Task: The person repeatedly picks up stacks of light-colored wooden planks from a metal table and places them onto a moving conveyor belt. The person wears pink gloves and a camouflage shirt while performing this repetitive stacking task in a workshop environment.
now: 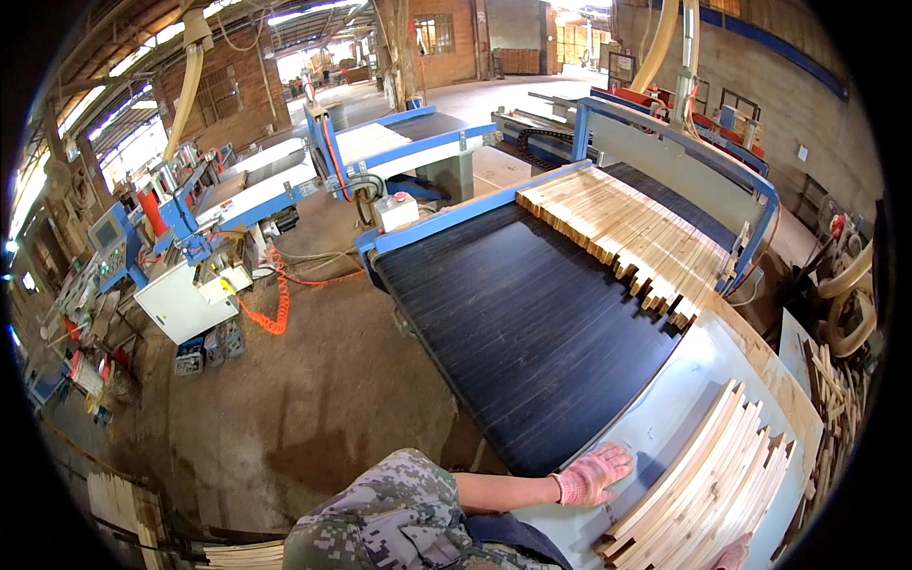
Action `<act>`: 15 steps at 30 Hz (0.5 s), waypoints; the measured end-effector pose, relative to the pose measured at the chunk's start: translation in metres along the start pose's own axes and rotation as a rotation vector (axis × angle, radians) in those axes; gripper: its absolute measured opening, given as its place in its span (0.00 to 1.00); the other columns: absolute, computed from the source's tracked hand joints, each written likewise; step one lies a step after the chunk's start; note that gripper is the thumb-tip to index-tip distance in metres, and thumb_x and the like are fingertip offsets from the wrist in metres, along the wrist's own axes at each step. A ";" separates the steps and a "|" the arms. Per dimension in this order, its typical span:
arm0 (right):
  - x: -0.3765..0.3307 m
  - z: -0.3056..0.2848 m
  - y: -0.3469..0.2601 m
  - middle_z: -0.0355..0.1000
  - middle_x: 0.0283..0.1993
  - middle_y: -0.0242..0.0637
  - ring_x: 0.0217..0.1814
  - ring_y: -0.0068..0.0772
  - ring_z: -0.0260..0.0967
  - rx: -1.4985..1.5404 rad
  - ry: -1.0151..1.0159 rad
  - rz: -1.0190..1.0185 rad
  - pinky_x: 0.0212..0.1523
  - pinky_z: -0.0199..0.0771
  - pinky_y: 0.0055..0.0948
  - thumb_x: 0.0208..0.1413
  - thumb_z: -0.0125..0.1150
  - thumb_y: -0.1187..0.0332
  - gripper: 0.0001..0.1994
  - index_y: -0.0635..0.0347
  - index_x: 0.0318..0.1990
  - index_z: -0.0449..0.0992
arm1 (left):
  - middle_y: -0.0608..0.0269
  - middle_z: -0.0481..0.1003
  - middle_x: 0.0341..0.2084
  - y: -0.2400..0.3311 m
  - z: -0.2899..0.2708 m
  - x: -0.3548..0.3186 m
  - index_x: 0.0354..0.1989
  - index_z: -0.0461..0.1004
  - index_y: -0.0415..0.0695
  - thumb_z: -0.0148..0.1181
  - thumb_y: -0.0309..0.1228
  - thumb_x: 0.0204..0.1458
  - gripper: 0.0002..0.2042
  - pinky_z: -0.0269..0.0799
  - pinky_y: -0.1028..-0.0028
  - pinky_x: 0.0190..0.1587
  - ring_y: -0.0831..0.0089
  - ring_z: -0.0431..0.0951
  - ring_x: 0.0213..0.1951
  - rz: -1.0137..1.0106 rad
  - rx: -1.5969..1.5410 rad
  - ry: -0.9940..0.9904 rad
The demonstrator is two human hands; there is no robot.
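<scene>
The left hand (591,473), in a pink knit glove, lies flat on the pale desk (665,408) with fingers spread and together with nothing between them; it holds nothing. The palm rests just beside the edge of the black belt (522,323), a position that braces the body at the outfeed end and keeps the hand near arriving stock.

The right hand (733,553) shows only as a sliver of pink glove at the lower edge, touching the near end of the slat stack (708,484). Whether its fingers are closed on a slat cannot be told.

The slat stack lies on the desk to the right of the left hand, well apart from the belt. Its slats lie parallel and side by side, ends stepped, which keeps them flat and easy to square up.

A second batch of slats (627,233) lies across the far part of the belt under the blue frame (665,142). These slats lie edge to edge across the belt, so they travel as one sheet.

An orange coiled hose (275,304) lies on the floor (304,408) to the left, clear of the belt.
</scene>
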State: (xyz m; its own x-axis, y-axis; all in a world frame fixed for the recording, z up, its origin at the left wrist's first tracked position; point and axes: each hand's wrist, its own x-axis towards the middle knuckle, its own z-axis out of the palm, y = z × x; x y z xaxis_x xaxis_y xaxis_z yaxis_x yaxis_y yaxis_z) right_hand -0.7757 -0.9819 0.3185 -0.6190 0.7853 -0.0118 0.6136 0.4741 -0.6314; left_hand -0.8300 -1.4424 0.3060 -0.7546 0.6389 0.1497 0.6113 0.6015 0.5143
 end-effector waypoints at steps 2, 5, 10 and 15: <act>-0.003 -0.001 -0.004 0.81 0.57 0.59 0.60 0.56 0.78 0.005 -0.006 -0.004 0.63 0.72 0.46 0.75 0.42 0.38 0.39 0.74 0.58 0.80 | 0.45 0.63 0.75 0.003 -0.003 0.001 0.71 0.69 0.38 0.64 0.43 0.61 0.32 0.47 0.51 0.81 0.45 0.57 0.78 0.005 0.003 -0.005; -0.007 0.002 -0.009 0.81 0.57 0.59 0.60 0.56 0.78 0.014 -0.022 -0.019 0.63 0.72 0.46 0.75 0.43 0.38 0.39 0.74 0.57 0.80 | 0.45 0.63 0.75 -0.001 0.002 -0.003 0.70 0.70 0.38 0.64 0.43 0.61 0.32 0.47 0.51 0.81 0.45 0.58 0.78 0.009 0.005 0.022; -0.013 0.005 -0.019 0.81 0.57 0.59 0.60 0.55 0.78 0.031 -0.035 -0.038 0.64 0.72 0.46 0.75 0.43 0.38 0.39 0.74 0.57 0.81 | 0.45 0.64 0.74 0.001 0.001 -0.002 0.69 0.71 0.38 0.65 0.43 0.60 0.32 0.48 0.51 0.81 0.44 0.58 0.78 0.002 -0.011 0.036; -0.020 0.016 -0.035 0.81 0.57 0.59 0.60 0.55 0.78 0.050 -0.065 -0.076 0.64 0.72 0.46 0.75 0.43 0.38 0.39 0.74 0.57 0.81 | 0.45 0.65 0.74 -0.003 0.001 -0.002 0.69 0.71 0.38 0.68 0.41 0.57 0.32 0.49 0.50 0.80 0.44 0.58 0.77 0.020 -0.060 0.061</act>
State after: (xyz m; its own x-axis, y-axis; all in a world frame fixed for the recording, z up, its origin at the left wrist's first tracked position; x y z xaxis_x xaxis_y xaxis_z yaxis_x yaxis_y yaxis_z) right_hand -0.7925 -1.0208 0.3283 -0.6944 0.7195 -0.0116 0.5396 0.5100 -0.6699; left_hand -0.8295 -1.4451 0.3036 -0.7566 0.6189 0.2107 0.6124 0.5580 0.5600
